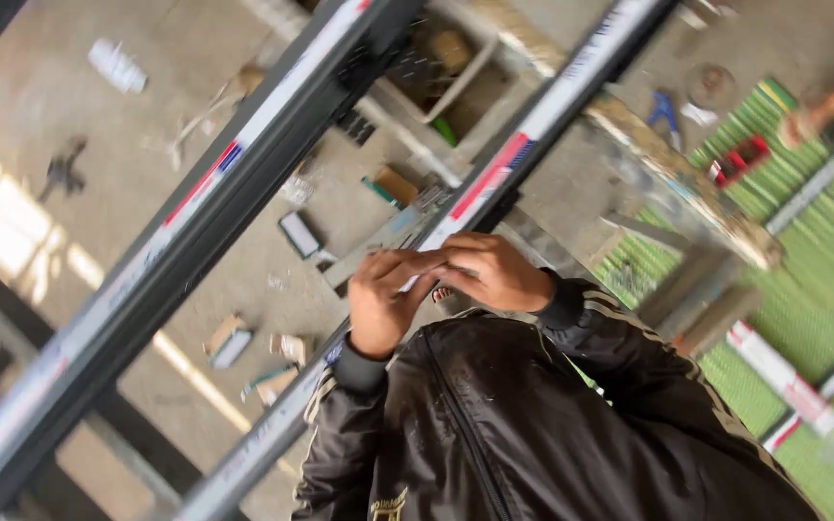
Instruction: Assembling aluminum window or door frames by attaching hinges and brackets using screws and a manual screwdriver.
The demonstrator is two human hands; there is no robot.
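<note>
Dark jacket sleeves (494, 415) nearest. Left hand (383, 294) and right hand (494, 275) meet on taped metal frame bar (494, 174), fingers curled closed around it. Bar likely stiff, long, smooth; best held beside present grip. Cardboard scraps (243, 347) on floor (147, 145) below.

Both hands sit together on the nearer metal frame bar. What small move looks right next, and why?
Probably keep the left hand bracing the frame bar while the right hand works its fingertips along the taped strip, since both hands meet at one spot on that strip. What they pinch is hidden.
</note>
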